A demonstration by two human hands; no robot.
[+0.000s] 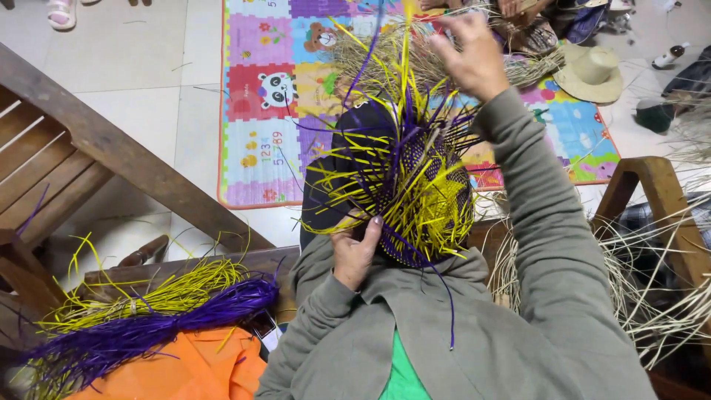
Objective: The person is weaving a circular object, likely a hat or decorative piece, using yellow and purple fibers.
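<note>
Left hand (355,252) gripping woven hat (415,192); right hand (470,59) pinching strands (404,44).

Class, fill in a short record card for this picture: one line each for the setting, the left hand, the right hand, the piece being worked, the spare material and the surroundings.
Setting: indoors, tiled floor, seen from above
Left hand: grips the lower edge of the woven piece
Right hand: raised above it, pulling yellow strands upward
Woven piece: rounded purple and yellow weave with loose strips sticking out
Spare material: yellow bundle and purple bundle on orange cloth
Surroundings: colourful play mat, straw hat, wooden chair
</note>
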